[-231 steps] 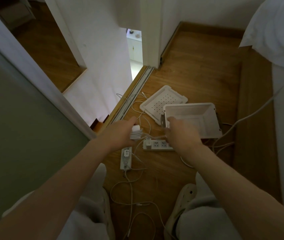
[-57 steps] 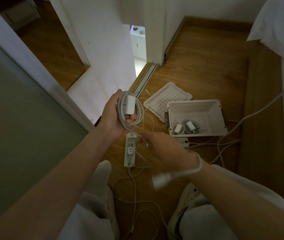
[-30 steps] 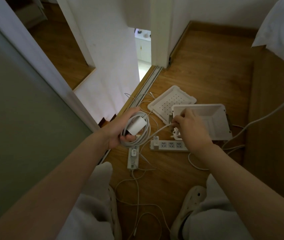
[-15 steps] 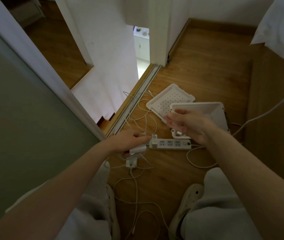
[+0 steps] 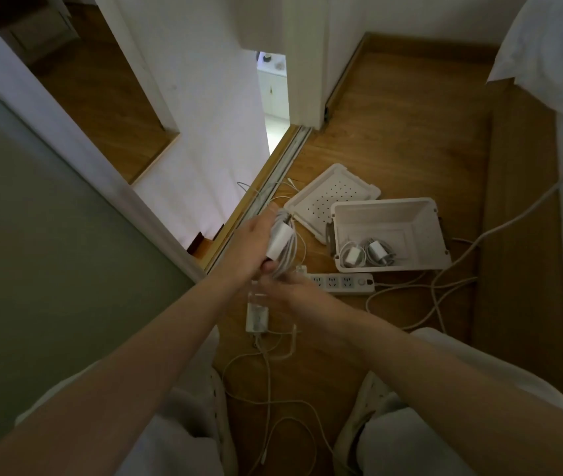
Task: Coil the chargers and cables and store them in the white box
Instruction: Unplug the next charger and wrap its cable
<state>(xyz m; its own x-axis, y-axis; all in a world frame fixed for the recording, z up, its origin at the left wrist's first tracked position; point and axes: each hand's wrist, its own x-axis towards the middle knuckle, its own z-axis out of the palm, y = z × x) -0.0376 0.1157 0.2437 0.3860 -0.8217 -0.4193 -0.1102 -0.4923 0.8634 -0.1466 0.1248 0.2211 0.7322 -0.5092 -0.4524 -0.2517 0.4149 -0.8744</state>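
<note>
My left hand [image 5: 251, 243] grips a white charger brick with its cable coiled around it [image 5: 282, 243], held above the floor left of the white box. My right hand [image 5: 288, 292] is blurred just below the coil, with its fingers at the coil's lower end; its grip is unclear. The open white box [image 5: 424, 218] sits on the wooden floor with two coiled chargers [image 5: 352, 256] [image 5: 380, 252] in its near half. Loose white cables [image 5: 268, 376] trail on the floor between my feet.
The perforated white lid [image 5: 333, 195] lies behind the box on its left. One power strip [image 5: 343, 282] lies in front of the box and another [image 5: 257, 316] below my hands. Thicker cables [image 5: 445, 283] run right toward the bed. A sliding-door track [image 5: 270, 187] runs on the left.
My left hand has lifted the coiled charger up from near the power strips. My right hand has come down and left from the box to just under the coil.
</note>
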